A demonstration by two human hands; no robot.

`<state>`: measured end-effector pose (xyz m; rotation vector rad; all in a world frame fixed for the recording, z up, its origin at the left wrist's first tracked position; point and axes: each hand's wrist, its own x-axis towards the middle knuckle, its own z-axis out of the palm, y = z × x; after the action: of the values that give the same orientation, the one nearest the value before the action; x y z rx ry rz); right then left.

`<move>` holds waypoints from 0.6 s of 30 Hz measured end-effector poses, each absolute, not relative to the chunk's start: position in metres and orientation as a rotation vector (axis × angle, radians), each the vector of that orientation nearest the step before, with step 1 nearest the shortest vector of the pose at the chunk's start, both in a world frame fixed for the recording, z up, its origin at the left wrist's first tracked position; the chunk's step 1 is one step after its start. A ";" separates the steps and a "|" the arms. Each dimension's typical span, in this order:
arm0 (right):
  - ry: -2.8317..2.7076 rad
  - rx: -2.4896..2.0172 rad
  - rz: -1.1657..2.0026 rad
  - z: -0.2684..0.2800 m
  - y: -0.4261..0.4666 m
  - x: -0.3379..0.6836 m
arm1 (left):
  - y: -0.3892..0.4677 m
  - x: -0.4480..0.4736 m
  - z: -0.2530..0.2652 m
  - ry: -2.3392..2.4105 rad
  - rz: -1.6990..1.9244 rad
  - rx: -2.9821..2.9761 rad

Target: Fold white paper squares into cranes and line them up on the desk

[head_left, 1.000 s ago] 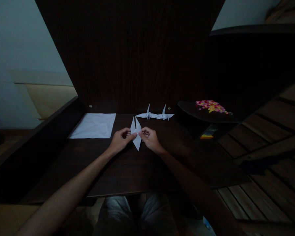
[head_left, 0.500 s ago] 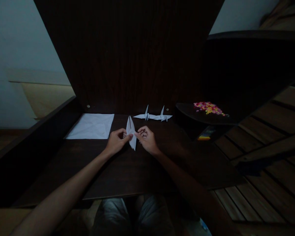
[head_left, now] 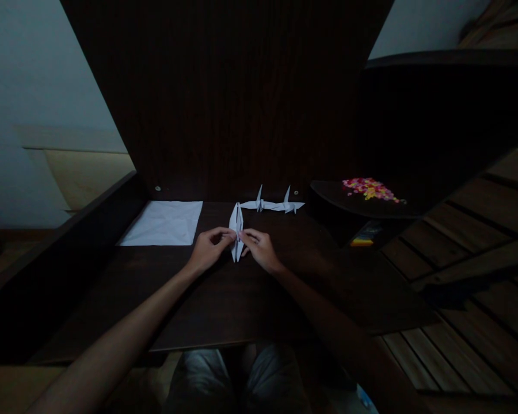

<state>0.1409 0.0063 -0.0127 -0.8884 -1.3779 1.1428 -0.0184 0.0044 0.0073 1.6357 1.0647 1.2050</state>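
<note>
Between my two hands a white folded origami paper (head_left: 236, 217) stands upright, long and pointed at top and bottom, with a slit down its middle. My left hand (head_left: 209, 248) pinches its left side near the centre. From the right, my right hand (head_left: 260, 248) grips the opposite side with thumb and fingers. Just behind it, two white paper cranes (head_left: 259, 204) sit side by side against the back panel. A creased white paper sheet (head_left: 164, 223) lies flat to the left of my left hand.
The dark wooden desk (head_left: 216, 310) has a raised side board (head_left: 60, 253) on the left and a tall back panel (head_left: 224, 98). On a small corner shelf (head_left: 328, 192) at right lies a heap of pink, red and yellow bits (head_left: 369, 188). Slatted wood (head_left: 470, 276) is beyond it.
The folded paper has turned from a wide, tilted face to a narrower, more upright one with its halves closer together. Both hands stay on it, and the left has shifted slightly right.
</note>
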 end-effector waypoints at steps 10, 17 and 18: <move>-1.341 -0.885 1.207 -0.007 0.005 0.142 | 0.003 -0.022 0.013 1.067 1.235 1.863; -1.277 -0.865 1.341 -0.003 0.004 0.143 | 0.007 -0.018 0.008 1.130 1.408 1.566; -1.272 -0.854 1.354 -0.002 0.003 0.143 | 0.008 -0.018 0.008 1.122 1.391 1.539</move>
<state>0.1429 0.0031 -0.0023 -0.8537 -1.2720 1.3540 -0.0175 0.0075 0.0081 1.5385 1.1218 1.3909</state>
